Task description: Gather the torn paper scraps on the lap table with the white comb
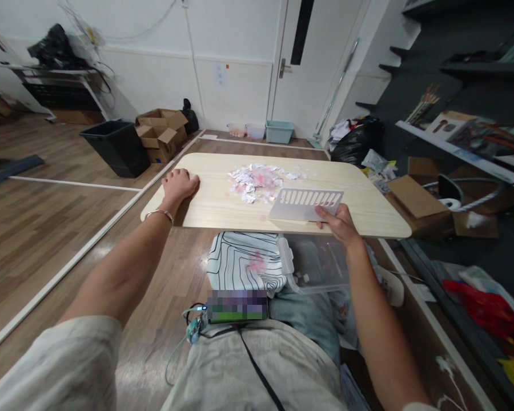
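A pile of white and pink paper scraps lies on the light wooden table. My right hand grips a flat translucent slotted scraper by its lower right corner, its edge resting on the table just in front of the pile. My left hand rests on the table's left side with its fingers curled under, holding nothing visible. A clear plastic box sits on my lap under the table's near edge, with a few scraps inside.
A black bin and cardboard boxes stand on the floor at the left. At the right are shelves, a black bag and more boxes. A striped cloth lies on my lap.
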A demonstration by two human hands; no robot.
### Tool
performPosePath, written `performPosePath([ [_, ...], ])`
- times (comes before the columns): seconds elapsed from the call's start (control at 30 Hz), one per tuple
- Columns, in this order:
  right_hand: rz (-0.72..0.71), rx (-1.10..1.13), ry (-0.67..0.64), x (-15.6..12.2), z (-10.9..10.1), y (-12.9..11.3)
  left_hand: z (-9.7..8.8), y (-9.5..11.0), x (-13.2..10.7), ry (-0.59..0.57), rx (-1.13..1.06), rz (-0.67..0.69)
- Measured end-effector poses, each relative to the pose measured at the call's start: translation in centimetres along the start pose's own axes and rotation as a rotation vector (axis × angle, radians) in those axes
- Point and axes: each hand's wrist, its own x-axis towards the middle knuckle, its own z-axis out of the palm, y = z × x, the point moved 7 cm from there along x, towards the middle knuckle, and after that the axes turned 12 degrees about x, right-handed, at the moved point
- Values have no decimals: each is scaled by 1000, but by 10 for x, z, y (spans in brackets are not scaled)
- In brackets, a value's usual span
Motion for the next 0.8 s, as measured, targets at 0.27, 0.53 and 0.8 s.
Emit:
performPosePath([
  [0.27,21,-42,-7,1,3,-3,0,2,-1,-8,-24,-10],
  [0.53,12,-48,-23,2,7,-6,-1,1,-4,-13,-17,-9],
  [0.8,15,-84,-47,2,10,-8,-18,3,-4,1,-135,-38],
])
